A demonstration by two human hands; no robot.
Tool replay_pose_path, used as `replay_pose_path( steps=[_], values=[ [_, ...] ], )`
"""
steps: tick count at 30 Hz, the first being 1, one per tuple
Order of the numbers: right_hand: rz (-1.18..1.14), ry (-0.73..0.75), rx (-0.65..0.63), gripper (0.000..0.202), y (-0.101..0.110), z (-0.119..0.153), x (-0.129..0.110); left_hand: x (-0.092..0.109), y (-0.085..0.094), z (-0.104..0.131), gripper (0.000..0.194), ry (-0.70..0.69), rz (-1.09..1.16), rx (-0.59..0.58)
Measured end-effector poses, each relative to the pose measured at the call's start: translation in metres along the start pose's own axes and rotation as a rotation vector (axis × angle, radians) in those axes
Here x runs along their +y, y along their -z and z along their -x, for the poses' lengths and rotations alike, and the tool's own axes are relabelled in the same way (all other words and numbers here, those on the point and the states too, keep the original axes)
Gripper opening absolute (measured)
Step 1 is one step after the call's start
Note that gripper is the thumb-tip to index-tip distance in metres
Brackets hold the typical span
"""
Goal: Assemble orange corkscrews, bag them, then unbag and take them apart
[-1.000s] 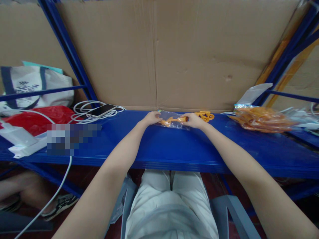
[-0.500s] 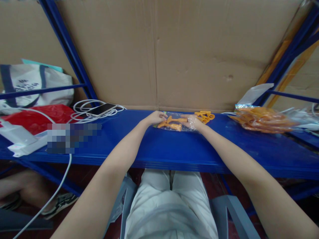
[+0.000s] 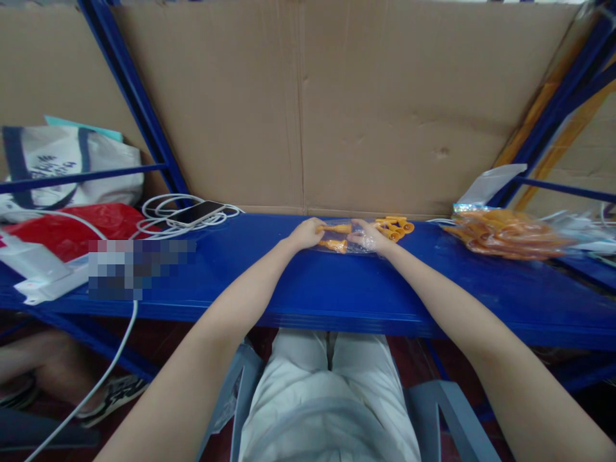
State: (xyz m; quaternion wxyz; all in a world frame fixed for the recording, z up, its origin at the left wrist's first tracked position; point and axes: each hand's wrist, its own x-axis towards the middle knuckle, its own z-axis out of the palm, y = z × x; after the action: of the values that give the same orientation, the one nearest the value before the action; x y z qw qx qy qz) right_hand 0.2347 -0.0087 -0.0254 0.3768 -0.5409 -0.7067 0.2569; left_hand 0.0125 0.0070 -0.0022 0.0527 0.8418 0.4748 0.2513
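A clear plastic bag [image 3: 355,248] lies near the back of the blue table, with orange funnel-shaped plastic pieces [image 3: 335,245] in it. My left hand [image 3: 307,233] is closed at the bag's left end, over the narrow ends of the pieces. At the right end, my right hand [image 3: 367,237] grips the bag with thumb and fingers curved; shiny film shows across its fingers. Whether that hand is inside the bag or outside, I cannot tell. Just beyond it, several loose orange pieces [image 3: 395,227] lie in a group on the table.
On the right sits a pile of bagged orange pieces [image 3: 510,234]. A phone [image 3: 197,213] rests on coiled white cable [image 3: 154,224] at the left, near a red bag [image 3: 91,221] and a power strip [image 3: 52,279]. Cardboard [image 3: 303,109] stands behind the blue table [image 3: 337,289].
My left hand has moved slightly right and closed over the left ends of the orange pieces. The pieces lie more nearly parallel now. My right hand has stayed at the bag's right end.
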Motion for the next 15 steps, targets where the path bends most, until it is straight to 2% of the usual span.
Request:
replay_pose_path(
  steps=[3, 7, 10, 13, 15],
  values=[
    [-0.128, -0.047, -0.066, 0.071, -0.001, 0.003, -0.004, 0.006, -0.006, 0.000, 0.040, -0.064, -0.032, -0.048],
    [-0.123, -0.005, -0.096, 0.063, 0.003, 0.003, -0.005, 0.007, -0.008, -0.001, 0.042, -0.021, -0.020, -0.212],
    [-0.028, 0.014, -0.019, 0.051, 0.005, 0.002, -0.006, 0.005, -0.005, -0.001, 0.044, 0.000, -0.011, -0.266],
    [0.057, 0.010, 0.096, 0.029, 0.006, 0.002, -0.009, 0.004, -0.001, 0.000, 0.046, -0.001, -0.018, -0.290],
    [0.046, -0.002, 0.065, 0.016, 0.007, 0.004, -0.012, 0.003, 0.000, 0.000, 0.046, 0.002, -0.017, -0.292]
  ],
)
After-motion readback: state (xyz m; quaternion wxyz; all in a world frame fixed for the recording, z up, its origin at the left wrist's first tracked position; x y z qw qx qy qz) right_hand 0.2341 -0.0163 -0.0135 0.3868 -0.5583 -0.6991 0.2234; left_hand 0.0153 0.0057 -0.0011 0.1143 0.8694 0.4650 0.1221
